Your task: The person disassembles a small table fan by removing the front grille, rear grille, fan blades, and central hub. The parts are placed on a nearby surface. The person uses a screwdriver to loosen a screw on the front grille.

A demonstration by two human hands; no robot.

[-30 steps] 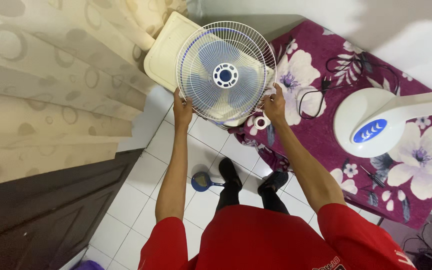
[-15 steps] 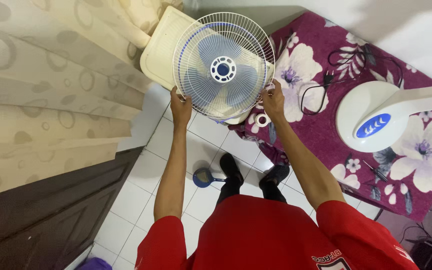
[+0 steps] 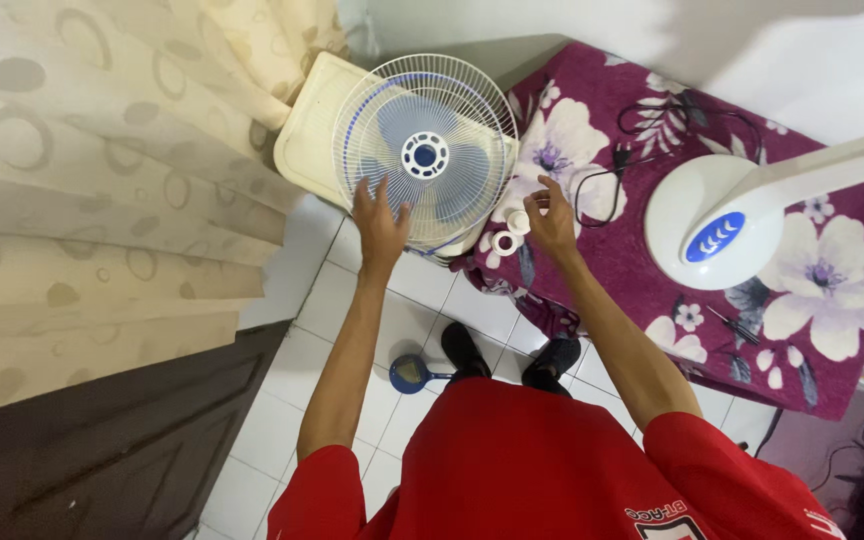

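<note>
A fan head with a white wire grille [image 3: 422,150] and pale blue blades leans at the corner of a bed. My left hand [image 3: 380,222] lies flat against the grille's lower left, fingers spread, gripping nothing. My right hand [image 3: 552,215] hovers just right of the grille with fingers apart and nothing in it. Small white plastic rings [image 3: 505,238] lie on the sheet just left of that hand. The fan's round white base [image 3: 717,225] with a blue panel and its white pole rest on the bed to the right.
The bed has a maroon floral sheet [image 3: 812,330]; a black power cord [image 3: 642,140] and a screwdriver [image 3: 730,325] lie on it. A cream plastic board [image 3: 314,130] stands behind the fan. Beige curtain at left, a dark wooden panel [image 3: 102,450] lower left, a small blue object [image 3: 410,372] on the tiled floor.
Both hands have released the grille's rim. My left hand now lies flat on the wires, and my right hand has drawn away to the right. The fan head sits slightly lower.
</note>
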